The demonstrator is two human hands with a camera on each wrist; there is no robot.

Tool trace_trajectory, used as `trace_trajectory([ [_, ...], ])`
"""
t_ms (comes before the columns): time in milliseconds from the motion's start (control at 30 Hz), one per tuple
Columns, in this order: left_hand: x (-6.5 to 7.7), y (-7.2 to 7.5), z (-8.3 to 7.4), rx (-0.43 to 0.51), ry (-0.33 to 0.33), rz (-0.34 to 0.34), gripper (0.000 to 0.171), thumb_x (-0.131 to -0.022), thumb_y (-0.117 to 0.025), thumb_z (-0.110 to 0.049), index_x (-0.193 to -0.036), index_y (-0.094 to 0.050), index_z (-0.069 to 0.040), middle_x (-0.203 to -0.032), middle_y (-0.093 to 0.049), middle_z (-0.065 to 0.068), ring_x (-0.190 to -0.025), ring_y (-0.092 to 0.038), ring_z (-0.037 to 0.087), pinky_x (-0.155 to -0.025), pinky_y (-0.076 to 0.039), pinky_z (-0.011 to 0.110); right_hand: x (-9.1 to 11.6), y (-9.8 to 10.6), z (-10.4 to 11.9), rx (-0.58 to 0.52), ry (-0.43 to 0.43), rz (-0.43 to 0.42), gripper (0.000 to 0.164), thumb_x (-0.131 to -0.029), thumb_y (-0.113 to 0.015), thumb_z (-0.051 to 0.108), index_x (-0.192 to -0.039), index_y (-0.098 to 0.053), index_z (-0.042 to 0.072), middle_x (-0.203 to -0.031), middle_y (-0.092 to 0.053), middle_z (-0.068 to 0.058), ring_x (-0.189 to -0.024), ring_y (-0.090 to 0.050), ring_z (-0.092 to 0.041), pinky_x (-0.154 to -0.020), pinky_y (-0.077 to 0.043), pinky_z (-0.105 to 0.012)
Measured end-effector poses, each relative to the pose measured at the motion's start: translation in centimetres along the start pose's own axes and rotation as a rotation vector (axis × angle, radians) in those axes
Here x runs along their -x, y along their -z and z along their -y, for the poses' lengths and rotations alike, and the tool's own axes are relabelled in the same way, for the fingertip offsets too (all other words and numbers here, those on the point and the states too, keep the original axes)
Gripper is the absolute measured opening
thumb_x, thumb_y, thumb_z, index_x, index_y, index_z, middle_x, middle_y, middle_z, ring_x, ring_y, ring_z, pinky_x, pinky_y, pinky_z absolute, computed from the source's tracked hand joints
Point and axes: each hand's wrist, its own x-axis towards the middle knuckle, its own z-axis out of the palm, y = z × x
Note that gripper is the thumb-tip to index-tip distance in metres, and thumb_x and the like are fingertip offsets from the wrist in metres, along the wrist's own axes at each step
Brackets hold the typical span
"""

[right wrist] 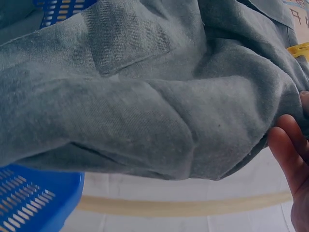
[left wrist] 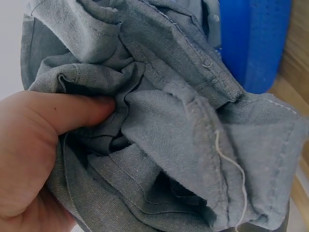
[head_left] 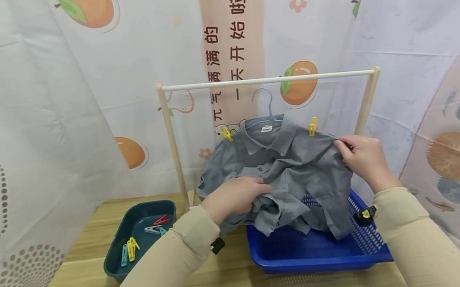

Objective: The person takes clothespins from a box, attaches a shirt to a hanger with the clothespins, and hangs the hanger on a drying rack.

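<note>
A grey button-up shirt [head_left: 310, 167] is spread on a light blue hanger [head_left: 270, 105], whose hook shows just below the white rail in the head view. Yellow clothespins [head_left: 226, 134] sit at both shoulders. My left hand [head_left: 236, 196] grips bunched fabric at the shirt's lower front; in the left wrist view the thumb [left wrist: 87, 113] presses into the folds, the other fingers mostly hidden behind the cloth. With thumb and fingers, my right hand [head_left: 363, 158] pinches the upper sleeve near the shoulder. That sleeve [right wrist: 120, 125] hangs down in the right wrist view.
A wooden rack with a white rail [head_left: 214, 84] stands behind the shirt. Below the shirt sits a blue plastic basket [head_left: 313, 263]. At the left, a dark green tray [head_left: 111, 251] holds several clothespins [head_left: 132, 249] on the wooden table [head_left: 70, 278]. Printed curtains surround the table.
</note>
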Motion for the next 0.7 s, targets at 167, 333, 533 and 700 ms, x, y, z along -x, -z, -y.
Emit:
trace_trajectory([
  [167,1.9,0.0,0.9,0.002,0.013,-0.008,0.064,-0.087,-0.063,0.015,-0.136,-0.064,-0.025,-0.128,-0.064,-0.001,-0.117,-0.061,0.020,-0.094,-0.053,0.037,-0.3,-0.8,1.0,-0.016,0.009,-0.019,0.010,-0.093,-0.071,0.010,-0.090,-0.078,0.003,-0.078,-0.074,-0.013,-0.062,-0.069,-0.031,-0.065,-0.053,-0.054],
  [333,3.7,-0.1,1.8,0.004,0.028,-0.022,0.064,-0.085,-0.063,0.016,-0.135,-0.065,-0.024,-0.123,-0.065,-0.001,-0.115,-0.061,0.020,-0.093,-0.052,0.035,-0.5,-1.7,2.0,-0.033,-0.002,0.003,0.013,-0.094,-0.070,0.012,-0.094,-0.078,0.002,-0.086,-0.075,-0.017,-0.071,-0.071,-0.034,-0.070,-0.054,-0.056],
  [533,5.5,-0.3,2.8,0.007,0.047,-0.019,0.062,-0.085,-0.064,0.016,-0.133,-0.066,-0.023,-0.121,-0.065,-0.001,-0.113,-0.062,0.021,-0.092,-0.053,0.035,-1.0,-2.5,3.3,-0.056,0.025,0.002,0.012,-0.095,-0.070,0.011,-0.088,-0.076,0.004,-0.074,-0.072,-0.011,-0.062,-0.067,-0.029,-0.064,-0.054,-0.053],
  [700,7.1,-0.3,3.4,0.008,0.063,-0.029,0.061,-0.084,-0.063,0.017,-0.131,-0.067,-0.023,-0.120,-0.065,0.000,-0.113,-0.062,0.022,-0.091,-0.053,0.037,-1.2,-3.4,4.2,-0.067,0.049,-0.011,0.014,-0.095,-0.070,0.013,-0.083,-0.075,0.008,-0.062,-0.067,-0.004,-0.053,-0.062,-0.024,-0.059,-0.052,-0.050],
])
